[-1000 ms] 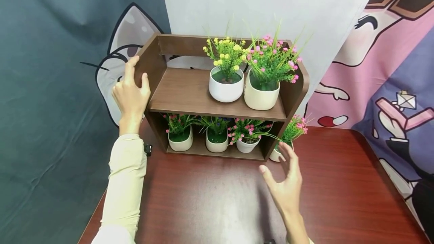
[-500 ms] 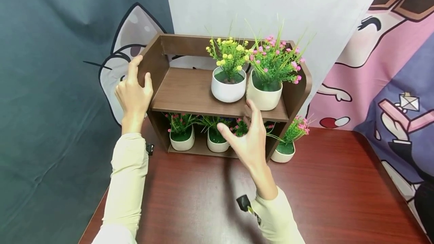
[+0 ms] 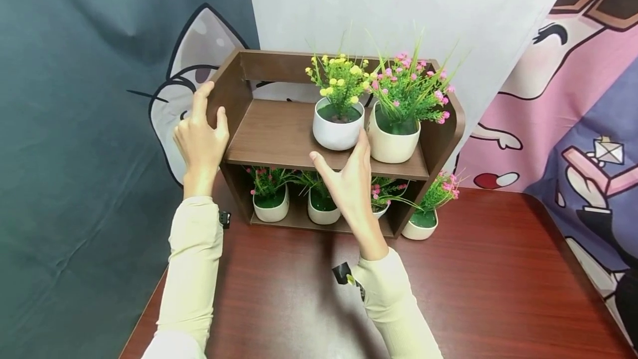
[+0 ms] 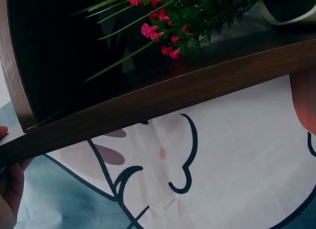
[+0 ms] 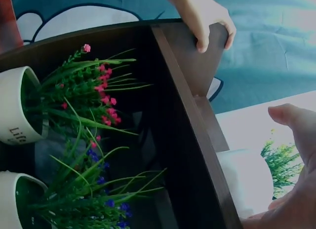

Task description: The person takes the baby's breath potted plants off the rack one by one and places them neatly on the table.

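My left hand (image 3: 200,140) grips the left side panel (image 3: 228,93) of a brown wooden two-tier shelf (image 3: 271,134); in the left wrist view its fingertips show on both sides of the board. On the upper tier stands a white round pot (image 3: 336,133) with yellow flowers. Just in front of this pot is my right hand (image 3: 350,190), thumb spread from the fingers. The fingertips reach the pot's right side; whether they touch it is hard to tell. In the right wrist view the thumb stands apart from the white pot (image 5: 246,182). A cream pot (image 3: 394,147) with pink flowers stands close on the right.
The lower tier holds several potted plants, among them a cream pot (image 3: 271,210) with red flowers and one (image 3: 324,214) partly behind my right hand. Another potted plant (image 3: 421,229) stands on the red-brown table (image 3: 498,270) right of the shelf. Printed curtains hang behind.
My right hand has moved left and up from over the table at the lower right to the white pot with yellow flowers. The left hand keeps its grip on the panel.
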Tool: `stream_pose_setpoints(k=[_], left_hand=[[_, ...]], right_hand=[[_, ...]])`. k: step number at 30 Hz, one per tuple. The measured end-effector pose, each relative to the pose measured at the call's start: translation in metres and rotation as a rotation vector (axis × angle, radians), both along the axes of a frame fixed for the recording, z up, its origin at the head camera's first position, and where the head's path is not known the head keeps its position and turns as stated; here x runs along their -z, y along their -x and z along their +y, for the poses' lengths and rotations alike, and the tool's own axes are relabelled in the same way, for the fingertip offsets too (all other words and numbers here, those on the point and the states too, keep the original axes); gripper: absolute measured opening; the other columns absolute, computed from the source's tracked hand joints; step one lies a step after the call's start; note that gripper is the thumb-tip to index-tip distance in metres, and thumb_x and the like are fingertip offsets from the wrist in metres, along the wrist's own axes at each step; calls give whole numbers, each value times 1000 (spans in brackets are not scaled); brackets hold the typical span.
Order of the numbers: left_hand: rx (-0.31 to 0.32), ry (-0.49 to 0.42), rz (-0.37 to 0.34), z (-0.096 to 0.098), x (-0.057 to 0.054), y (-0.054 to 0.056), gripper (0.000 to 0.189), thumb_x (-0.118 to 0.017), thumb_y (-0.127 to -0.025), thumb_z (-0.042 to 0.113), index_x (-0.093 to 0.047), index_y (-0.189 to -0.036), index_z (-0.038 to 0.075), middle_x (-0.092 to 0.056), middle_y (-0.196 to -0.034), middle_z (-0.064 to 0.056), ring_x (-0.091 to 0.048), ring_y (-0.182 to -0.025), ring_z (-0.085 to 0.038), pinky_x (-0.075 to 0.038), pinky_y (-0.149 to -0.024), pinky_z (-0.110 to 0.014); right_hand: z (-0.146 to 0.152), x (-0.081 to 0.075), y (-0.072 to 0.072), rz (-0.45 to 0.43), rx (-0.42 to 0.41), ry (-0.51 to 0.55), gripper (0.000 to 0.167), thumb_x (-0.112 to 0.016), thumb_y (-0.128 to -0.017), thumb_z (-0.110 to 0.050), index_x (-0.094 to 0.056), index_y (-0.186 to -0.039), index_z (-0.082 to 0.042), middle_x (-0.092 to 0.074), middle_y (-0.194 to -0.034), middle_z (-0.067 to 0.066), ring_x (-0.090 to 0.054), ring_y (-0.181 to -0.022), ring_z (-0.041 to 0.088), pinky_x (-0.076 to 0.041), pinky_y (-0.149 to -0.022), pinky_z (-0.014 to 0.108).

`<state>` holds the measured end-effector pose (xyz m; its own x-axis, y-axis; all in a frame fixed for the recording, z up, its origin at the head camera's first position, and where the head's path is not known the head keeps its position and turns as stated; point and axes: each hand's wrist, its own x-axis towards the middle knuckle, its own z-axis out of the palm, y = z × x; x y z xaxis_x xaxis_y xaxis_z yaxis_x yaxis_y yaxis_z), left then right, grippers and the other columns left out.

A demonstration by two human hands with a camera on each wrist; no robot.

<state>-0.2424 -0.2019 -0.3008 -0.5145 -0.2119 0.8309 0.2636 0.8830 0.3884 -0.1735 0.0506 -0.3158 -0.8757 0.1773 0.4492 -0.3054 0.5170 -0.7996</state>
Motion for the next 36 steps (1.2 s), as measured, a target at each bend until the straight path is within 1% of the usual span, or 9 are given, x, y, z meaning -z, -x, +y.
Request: stream_pose_setpoints(k=[4, 6, 9, 11, 14, 21, 27, 31, 36], left_hand=[[-4, 4, 5, 0, 1, 0, 38, -54, -91, 22, -53, -129, 20, -55, -63, -18, -37, -42, -31, -25, -48, -39], [-5, 1, 5, -1, 2, 0, 38, -54, -91, 22, -53, -129, 21, -56, -64, -18, -37, -42, -31, -25, -48, -39], [-1, 0, 4, 0, 0, 1, 38, -54, -92, 22, -53, -130, 21, -57, -67, -18, -38, -42, -31, -25, -48, -39], [1, 1, 5, 0, 0, 1, 38, -53, -92, 22, -53, -130, 20, -57, -66, -18, -38, -42, -31, -25, -48, -39], [2, 8, 8, 0, -1, 1, 38, -53, -92, 23, -52, -130, 19, -56, -64, -17, -37, -41, -30, -25, -48, -39], [8, 11, 14, 0, 0, 0, 38, -54, -92, 23, -52, -130, 18, -55, -65, -16, -34, -40, -28, -24, -46, -37], [11, 16, 19, 1, -1, 0, 37, -53, -93, 23, -52, -130, 18, -59, -72, -17, -37, -41, -29, -24, -46, -37], [15, 7, 15, 2, -1, 0, 37, -53, -93, 22, -52, -130, 19, -59, -70, -17, -39, -41, -31, -25, -47, -38], [7, 4, 19, 0, 0, -1, 37, -54, -92, 21, -53, -129, 18, -56, -64, -17, -37, -41, -30, -24, -46, -38]], right_hand=[[-1, 0, -3, 29, -3, -22, 92, -69, -79, -45, -22, -144, 1, -31, -143, 17, -31, -132, 22, -26, -103, 37], [-1, -1, -1, 50, 14, -24, 90, -69, -79, -42, -23, -143, 3, -31, -142, 18, -30, -132, 22, -25, -104, 36], [0, -3, 8, 49, 48, -28, 91, -69, -80, -38, -20, -143, 4, -27, -144, 20, -27, -133, 22, -24, -105, 35], [-1, -4, 16, 11, 56, -35, 93, -68, -81, -38, -16, -144, 5, -23, -146, 22, -23, -135, 23, -22, -106, 35], [-5, -5, 26, -26, 65, -50, 94, -67, -82, -38, -12, -144, 6, -21, -146, 24, -21, -136, 26, -21, -106, 36], [-14, -5, 40, -10, 139, -44, 95, -69, -81, -37, -13, -144, 6, -25, -144, 25, -28, -132, 32, -24, -104, 38], [-15, -4, 49, 0, 142, -28, 96, -74, -78, -31, -15, -144, 6, -31, -139, 25, -32, -128, 33, -26, -103, 39], [-11, -4, 45, -17, 122, -15, 94, -75, -76, -32, -19, -143, 3, -35, -137, 22, -37, -125, 30, -29, -101, 39], [-10, -1, 27, 9, 37, 7, 91, -76, -74, -29, -24, -143, 0, -40, -134, 18, -42, -120, 28, -33, -97, 40]])
